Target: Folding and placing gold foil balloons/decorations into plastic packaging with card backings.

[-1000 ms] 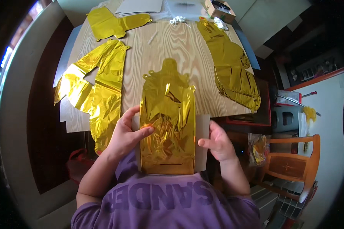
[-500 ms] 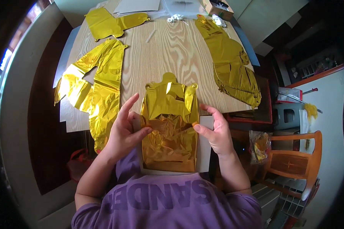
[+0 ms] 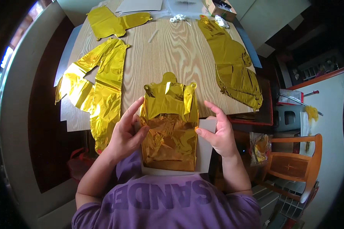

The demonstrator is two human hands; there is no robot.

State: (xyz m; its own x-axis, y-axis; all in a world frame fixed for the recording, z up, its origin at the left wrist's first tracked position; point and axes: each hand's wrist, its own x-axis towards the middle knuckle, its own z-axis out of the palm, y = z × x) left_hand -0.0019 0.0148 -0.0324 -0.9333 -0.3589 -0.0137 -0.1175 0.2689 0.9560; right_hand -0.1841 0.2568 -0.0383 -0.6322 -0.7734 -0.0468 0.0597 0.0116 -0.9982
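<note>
Both hands grasp a folded gold foil balloon point(image 3: 169, 126) lying on a grey card point(image 3: 204, 152) at the table's point(image 3: 172, 49) near edge. The left hand point(image 3: 127, 131) pinches its left side, the right hand point(image 3: 218, 131) its right. More gold foil point(image 3: 99, 87) lies left, another piece point(image 3: 233, 65) far right.

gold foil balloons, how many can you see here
4: one folded on grey card between the left hand and right hand, one at the table's left edge, one far left corner, one along the right side. More may be hidden.
</note>
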